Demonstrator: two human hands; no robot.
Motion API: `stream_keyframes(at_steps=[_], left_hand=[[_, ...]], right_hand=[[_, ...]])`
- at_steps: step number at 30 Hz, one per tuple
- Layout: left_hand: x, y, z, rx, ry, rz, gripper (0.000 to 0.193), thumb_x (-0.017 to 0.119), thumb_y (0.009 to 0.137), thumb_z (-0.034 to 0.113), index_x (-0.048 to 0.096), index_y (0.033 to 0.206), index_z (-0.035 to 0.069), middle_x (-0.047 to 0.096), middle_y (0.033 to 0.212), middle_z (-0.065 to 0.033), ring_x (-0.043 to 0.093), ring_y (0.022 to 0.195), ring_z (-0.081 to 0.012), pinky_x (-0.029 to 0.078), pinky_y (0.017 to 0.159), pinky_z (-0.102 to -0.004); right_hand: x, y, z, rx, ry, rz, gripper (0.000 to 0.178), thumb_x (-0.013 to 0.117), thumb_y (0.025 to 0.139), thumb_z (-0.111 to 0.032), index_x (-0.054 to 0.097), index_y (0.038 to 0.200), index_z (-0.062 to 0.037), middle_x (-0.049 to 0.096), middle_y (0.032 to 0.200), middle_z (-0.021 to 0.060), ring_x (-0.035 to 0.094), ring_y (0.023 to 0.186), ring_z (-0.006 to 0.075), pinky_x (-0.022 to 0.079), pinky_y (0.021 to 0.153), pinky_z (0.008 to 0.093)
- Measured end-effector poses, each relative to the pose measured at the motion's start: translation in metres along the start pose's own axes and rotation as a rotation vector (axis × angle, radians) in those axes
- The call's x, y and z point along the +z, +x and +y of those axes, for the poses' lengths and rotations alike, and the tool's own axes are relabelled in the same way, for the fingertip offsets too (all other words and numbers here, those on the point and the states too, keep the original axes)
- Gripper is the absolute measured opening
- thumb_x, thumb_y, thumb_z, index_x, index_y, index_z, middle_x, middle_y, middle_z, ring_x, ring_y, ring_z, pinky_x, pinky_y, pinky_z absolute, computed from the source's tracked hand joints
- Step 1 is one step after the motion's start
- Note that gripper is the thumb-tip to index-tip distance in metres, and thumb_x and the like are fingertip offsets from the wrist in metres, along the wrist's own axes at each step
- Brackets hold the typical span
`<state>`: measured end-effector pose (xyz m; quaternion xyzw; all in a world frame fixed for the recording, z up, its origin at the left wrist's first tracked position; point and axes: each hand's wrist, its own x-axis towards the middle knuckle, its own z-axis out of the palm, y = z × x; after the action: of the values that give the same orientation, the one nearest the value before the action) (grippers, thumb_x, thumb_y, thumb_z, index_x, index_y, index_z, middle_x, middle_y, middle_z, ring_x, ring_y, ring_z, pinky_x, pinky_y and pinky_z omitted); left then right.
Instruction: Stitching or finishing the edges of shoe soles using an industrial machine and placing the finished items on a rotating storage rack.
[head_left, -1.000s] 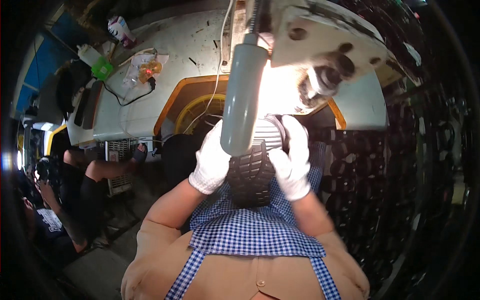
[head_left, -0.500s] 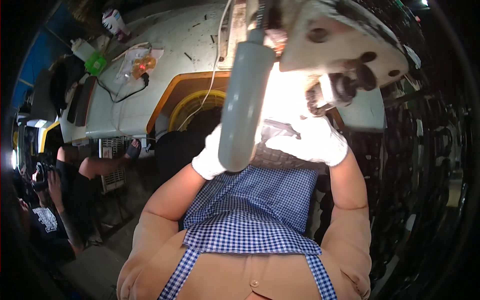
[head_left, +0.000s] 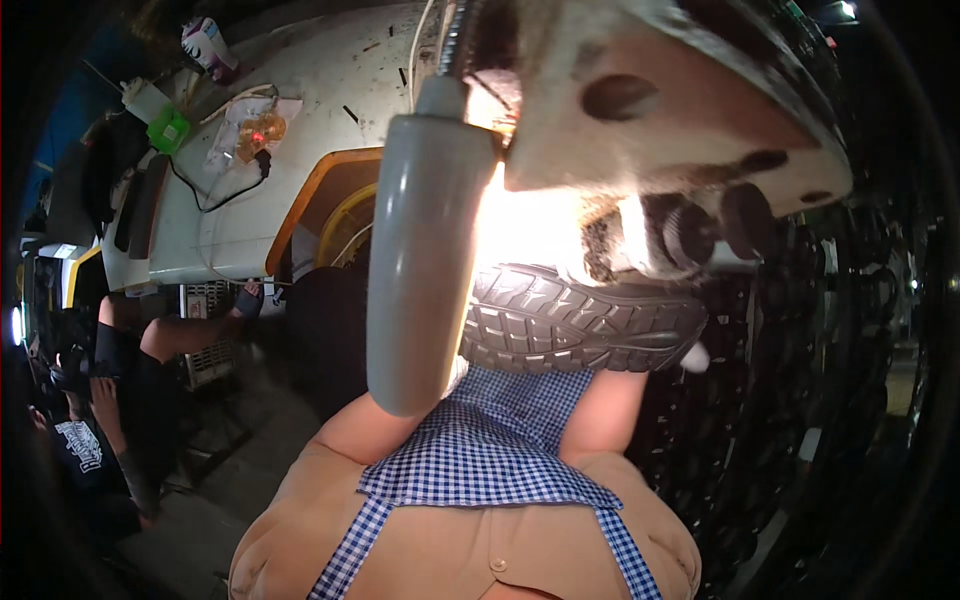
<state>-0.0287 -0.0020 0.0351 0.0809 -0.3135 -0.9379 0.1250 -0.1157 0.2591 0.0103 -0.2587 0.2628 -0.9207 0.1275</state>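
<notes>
Just off centre view, toward 3 o'clock, sits the black treaded rubber shoe sole (head_left: 580, 325), tread facing me, its long way running abt 9 to 3. My L hand (head_left: 457, 374), in a white knit glove, is at abt 8 o'clock of the sole, right by its near end; only a sliver shows b/c the grey round-ended cylinder housing (head_left: 415, 270) blocks the rest, so can't tell how far those fingers are open or what they've got. My R hand (head_left: 695, 358), also white-gloved, is behind the sole; just one tip pokes out at 3–4 o'clock past the far end. The sole is btwn me & those R fingers; their curl & grip are hidden, can't tell.

At 12–1 o'clock over the sole: off-white stained metal machine head (head_left: 680, 130), w/ a black ridged knob (head_left: 690, 235) at abt 2. Sole's upper edge overlaps the machine parts in view; contact unclear. Bright glow btwn housing & machine. My blue-&-white checked cloth apron (head_left: 490, 440) is at abt 7. Pale grey worktable (head_left: 325, 130) at 10 from centre; another person (head_left: 90, 420) at 8–9.
</notes>
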Motion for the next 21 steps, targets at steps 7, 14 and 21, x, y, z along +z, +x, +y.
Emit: stream_keyframes(at_steps=[7,14,21], left_hand=[[-0.008,0.002,0.003,0.087,0.006,-0.021,0.043,0.051,0.103,0.023,0.049,0.142,0.006,0.060,0.136,-0.0121,0.062,0.122,-0.0261,0.051,0.104,-0.0422],[-0.012,0.032,0.042,-0.236,-0.406,-0.118,0.042,0.047,0.106,0.036,0.056,0.136,0.008,0.063,0.131,-0.0101,0.064,0.115,-0.0261,0.055,0.096,-0.0434],[-0.070,0.050,0.082,-0.120,-0.264,-0.004,0.045,0.043,0.106,0.042,0.062,0.120,0.004,0.066,0.120,-0.0122,0.064,0.110,-0.0265,0.054,0.096,-0.0432]], right_hand=[[0.027,-0.013,0.037,-0.053,-0.256,0.371,0.073,0.075,0.089,-0.032,0.045,0.148,0.0003,0.054,0.145,0.0177,0.051,0.135,0.0320,0.038,0.115,0.0462],[0.068,-0.020,0.080,0.058,-0.562,0.252,0.069,0.074,0.089,-0.025,0.045,0.148,-0.0022,0.054,0.146,0.0153,0.050,0.136,0.0318,0.039,0.115,0.0454],[0.086,-0.020,0.151,0.166,-1.056,0.124,0.065,0.076,0.087,-0.020,0.051,0.145,-0.0053,0.057,0.144,0.0139,0.051,0.135,0.0318,0.041,0.112,0.0453]])
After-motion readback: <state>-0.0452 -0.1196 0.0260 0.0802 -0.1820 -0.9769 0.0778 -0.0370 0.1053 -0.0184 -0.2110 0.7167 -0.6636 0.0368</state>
